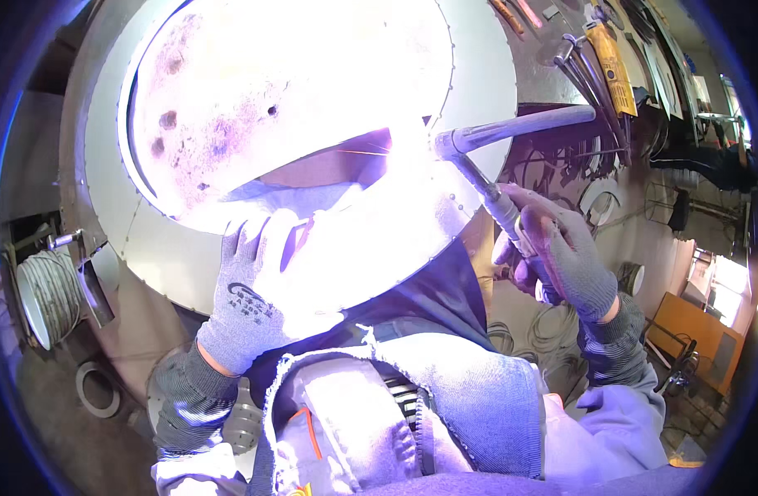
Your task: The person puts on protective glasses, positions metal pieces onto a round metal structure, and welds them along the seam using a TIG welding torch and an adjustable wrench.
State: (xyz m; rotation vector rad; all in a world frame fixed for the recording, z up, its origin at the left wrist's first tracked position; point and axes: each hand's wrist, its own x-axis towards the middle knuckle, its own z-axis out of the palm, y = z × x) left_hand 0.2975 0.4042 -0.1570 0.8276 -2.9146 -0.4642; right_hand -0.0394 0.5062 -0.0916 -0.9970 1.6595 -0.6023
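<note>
Because the right hand (569,256), in a grey knit glove, is wrapped tight around the handle of the slim grey metal welding torch (494,198), its grip is fully closed on that tool, fingers curled over the top and thumb beneath. Held this way, the torch angles up and to the left, so its bent head reaches the bright white arc glare (379,165) on the large round pale steel vessel (486,74). A thick grey hose (528,124) runs off from the torch head to the right, apparently kept clear of the work. That wrist is cocked upward, the forearm rising from the lower right in a ribbed grey cuff.

Closer to the glare, the left hand (251,289), in a matching grey knit glove with a dark printed mark, rests against the vessel's curved wall just below the arc, probably to steady the body. Its fingers stand mostly straight and raised; whether they pinch a thin filler rod is lost in the glare, so I cannot tell how that grip stands. A frayed blue denim apron (445,388) lies across the lap below both forearms. Long-handled tools (594,74) hang on the wall beyond.
</note>
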